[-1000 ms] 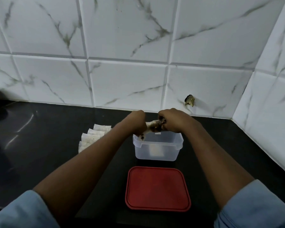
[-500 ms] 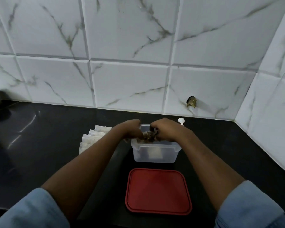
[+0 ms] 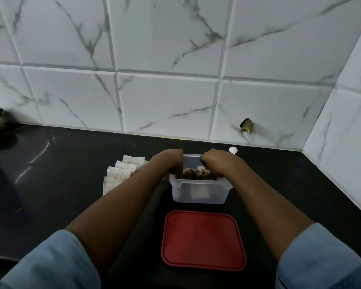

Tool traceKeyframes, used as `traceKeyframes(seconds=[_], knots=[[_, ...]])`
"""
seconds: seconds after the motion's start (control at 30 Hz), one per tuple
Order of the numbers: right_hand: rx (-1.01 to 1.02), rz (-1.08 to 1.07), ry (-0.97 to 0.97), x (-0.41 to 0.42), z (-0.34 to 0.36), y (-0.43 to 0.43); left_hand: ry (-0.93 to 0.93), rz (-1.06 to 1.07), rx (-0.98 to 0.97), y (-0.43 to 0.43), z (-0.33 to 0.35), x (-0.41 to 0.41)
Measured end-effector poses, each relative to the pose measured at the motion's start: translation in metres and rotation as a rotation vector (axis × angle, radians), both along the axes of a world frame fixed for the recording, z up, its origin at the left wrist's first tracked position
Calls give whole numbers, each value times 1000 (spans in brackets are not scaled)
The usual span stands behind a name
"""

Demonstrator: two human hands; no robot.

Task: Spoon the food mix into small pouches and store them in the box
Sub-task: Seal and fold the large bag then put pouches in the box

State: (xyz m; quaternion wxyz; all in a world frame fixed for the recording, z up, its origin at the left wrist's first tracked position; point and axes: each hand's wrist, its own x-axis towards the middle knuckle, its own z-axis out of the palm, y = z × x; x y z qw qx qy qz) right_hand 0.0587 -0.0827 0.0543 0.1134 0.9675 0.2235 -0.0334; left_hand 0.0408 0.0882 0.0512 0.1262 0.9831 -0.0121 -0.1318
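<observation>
Far left, on the glossy black table (image 3: 50,184), a fanned row of empty pouches (image 3: 121,174) is laid out. They are flat, white, faintly speckled and thin-skinned, and are partly covered by the left forearm.

The left hand (image 3: 169,161) is held at the left rim of the box (image 3: 199,192), fingers curled down onto one end of a filled pouch (image 3: 194,175). The fingertips are hidden, so exact contact cannot be told.

The filled pouch is held across the box mouth. Brown lumpy mix and a white edge are visible.

The box is translucent plastic, rectangular with rounded corners and a stiff lipped rim. Something pale is seen through the front wall.

The right hand (image 3: 217,163) is curled on the other end in the same way.

Only the end of a white spoon (image 3: 233,150) is visible behind the right hand.

A red lid (image 3: 203,239), a matte rounded rectangle, lies flat in front of the box, apart from it.

Handling, judged:
- **Filled pouch:** It is expected to be light, soft and floppy, and to sag if held by one end. It is best taken at both ends or the top edge, with the belly not squeezed, since spillage at an open edge is likely.
- **Box:** It is light and could be slid on the glossy table.
</observation>
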Motion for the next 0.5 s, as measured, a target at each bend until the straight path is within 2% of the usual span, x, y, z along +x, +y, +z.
traceKeyframes(seconds=[0.13,0.27,0.4,0.5], knots=[[58,25,-29,2,-13,-7,-37,-28,33,-2,3,-2],[198,-44,15,3,7,-12,-4,-2,-10,-3,2,-3],[105,-95,279,-8,19,-5,2,-61,53,-8,6,-7],[67,-129,305,-12,11,0,-27,-77,80,-9,7,-10]])
